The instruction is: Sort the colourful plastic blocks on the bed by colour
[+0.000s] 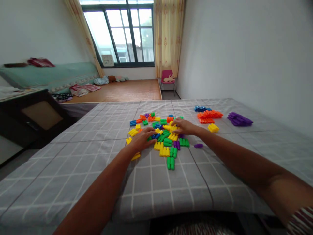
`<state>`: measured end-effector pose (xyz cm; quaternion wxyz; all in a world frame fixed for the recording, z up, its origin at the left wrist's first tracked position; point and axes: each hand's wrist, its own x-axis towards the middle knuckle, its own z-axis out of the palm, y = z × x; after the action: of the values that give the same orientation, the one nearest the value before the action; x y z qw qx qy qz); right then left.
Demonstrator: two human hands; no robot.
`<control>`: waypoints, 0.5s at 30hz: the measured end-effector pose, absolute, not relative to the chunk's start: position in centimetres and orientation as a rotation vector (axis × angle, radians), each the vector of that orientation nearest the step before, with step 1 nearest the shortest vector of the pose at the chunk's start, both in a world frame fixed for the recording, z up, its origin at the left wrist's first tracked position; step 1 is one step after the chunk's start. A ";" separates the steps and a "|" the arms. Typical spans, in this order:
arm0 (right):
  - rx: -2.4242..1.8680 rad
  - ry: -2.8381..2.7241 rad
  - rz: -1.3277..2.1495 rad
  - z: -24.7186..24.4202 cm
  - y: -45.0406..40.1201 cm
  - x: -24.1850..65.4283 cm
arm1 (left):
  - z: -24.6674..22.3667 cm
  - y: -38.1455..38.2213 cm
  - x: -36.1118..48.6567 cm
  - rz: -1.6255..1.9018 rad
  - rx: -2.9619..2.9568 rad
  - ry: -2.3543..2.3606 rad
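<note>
A loose pile of bullet-shaped plastic building blocks (167, 142), in green, yellow, blue, orange and purple, lies on the grey checked cloth (156, 189). At the pile's left side rests my left hand (141, 139), its fingers stretched out and its thumb apart, beside a blue block (155, 136) and a yellow one. My right hand (184, 126) reaches in from the right, with thumb and fingers closed around a yellow block (174, 128). Part of that block is hidden by the fingers. A single purple block (198, 146) lies just right of the pile.
To the right are sorted groups of blocks: blue (201, 108), orange (209, 115), yellow (213, 127) and purple (239, 119). Behind the cloth-covered surface stand a low bed (127, 89) and a pink chair (167, 75). A dark cabinet (36, 114) stands left, a white wall right.
</note>
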<state>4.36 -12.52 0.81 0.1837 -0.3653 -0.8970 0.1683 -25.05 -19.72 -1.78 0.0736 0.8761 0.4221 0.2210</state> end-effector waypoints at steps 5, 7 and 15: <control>-1.052 -2.404 0.492 0.2 -14.8 3.1 | -2.6 -18.4 -27.7 0.707 2.588 1.502; -1.059 -2.375 0.504 0.3 -15.0 3.6 | -2.5 -18.2 -28.4 0.713 2.554 1.547; -1.030 -2.086 0.812 -0.3 -14.0 8.1 | -2.2 -18.7 -28.0 0.770 2.513 1.670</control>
<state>8.12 -14.00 -0.29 0.3325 -0.3942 -0.7984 0.3107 -27.97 -18.72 -2.22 0.0140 0.8069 0.5363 0.2473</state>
